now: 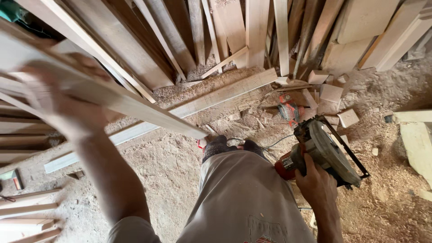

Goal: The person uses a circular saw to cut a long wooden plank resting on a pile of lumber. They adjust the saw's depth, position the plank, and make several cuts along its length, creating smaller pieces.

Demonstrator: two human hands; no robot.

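My left hand (60, 105) is raised at the left and grips a long pale wooden board (135, 105) that slants down to the right, its lower end near my feet. The hand and the near part of the board are blurred. My right hand (317, 184) hangs at my right side and holds a red and black circular saw (326, 150) by its handle, the round blade guard facing up and outward. My grey trousers and dark shoes (218, 146) fill the lower middle.
Many planks (256, 31) lean together at the top. A long board (211, 101) lies flat on the sawdust-covered floor. Small offcut blocks (347, 118) and another red tool (289, 109) lie ahead. Stacked boards sit at the left (27, 216) and a pale slab at the right (418, 144).
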